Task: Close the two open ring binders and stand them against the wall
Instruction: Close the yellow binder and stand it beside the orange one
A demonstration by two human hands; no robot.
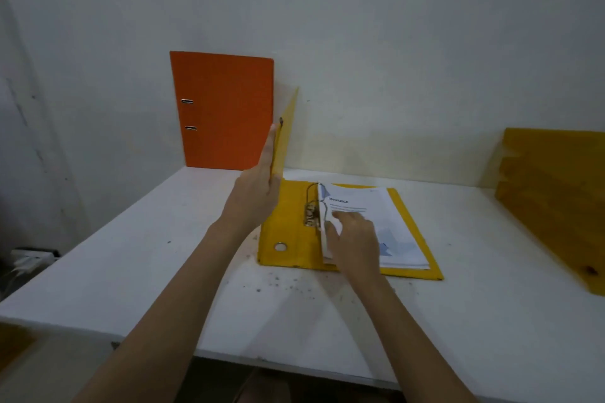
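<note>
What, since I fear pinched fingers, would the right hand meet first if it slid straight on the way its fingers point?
Probably the ring mechanism of the yellow binder: the right hand lies on the papers, its fingers aimed up-left at it, close by.

The left grip stands raised edge-on with straight fingers; the right grip lies palm-down, fingers loosely bent.

left hand props yellow binder cover | right hand on papers
</note>
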